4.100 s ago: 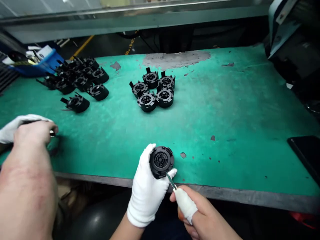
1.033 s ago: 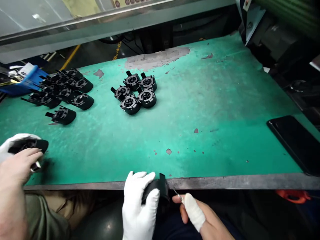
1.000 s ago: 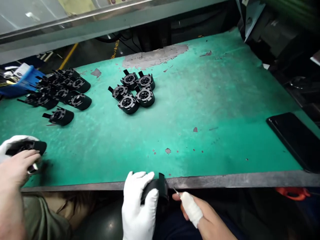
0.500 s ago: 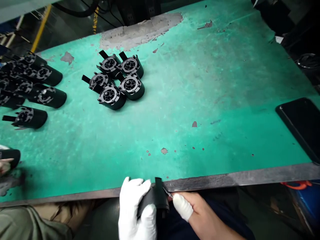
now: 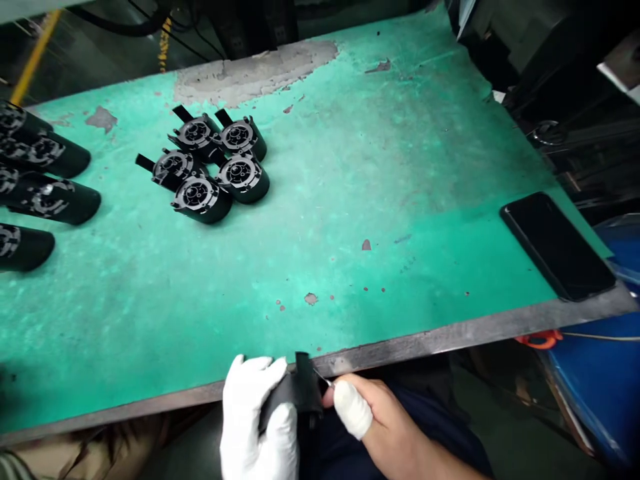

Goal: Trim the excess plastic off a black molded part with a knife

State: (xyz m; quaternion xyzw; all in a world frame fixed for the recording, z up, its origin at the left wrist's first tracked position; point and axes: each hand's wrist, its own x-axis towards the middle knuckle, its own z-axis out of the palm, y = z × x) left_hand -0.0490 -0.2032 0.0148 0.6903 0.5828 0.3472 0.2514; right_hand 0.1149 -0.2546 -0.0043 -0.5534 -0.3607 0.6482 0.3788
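One black moulded housing (image 5: 295,400) is in hand at the near edge of the bench (image 5: 350,200), held just below and in front of the metal-edged lip. The left hand (image 5: 257,420), in a white cotton glove, is closed around the housing body, fingers curled over the top and thumb side toward the bench. A flat tab on the part stands up just beside the gloved fingers. The right hand (image 5: 380,427), bare apart from a white wrap on one finger, is pinched shut on a thin metal blade (image 5: 324,380); the blade tip lies at the tab side of the housing, touching or nearly touching it.

Handling judgement: the housing looks like rigid injection-moulded plastic, light for its bulk and stiff, with a smooth outer wall that could slip against cotton. Grip it around the cylindrical body, not by the projecting tab, which appears the thinnest and most breakable feature. Keep the holding fingers clear of the blade edge.

Four similar housings (image 5: 210,167) stand clustered on the green mat, well apart from both hands. More of them (image 5: 40,180) lie at the left edge. A dark phone (image 5: 557,243) rests near the right corner.
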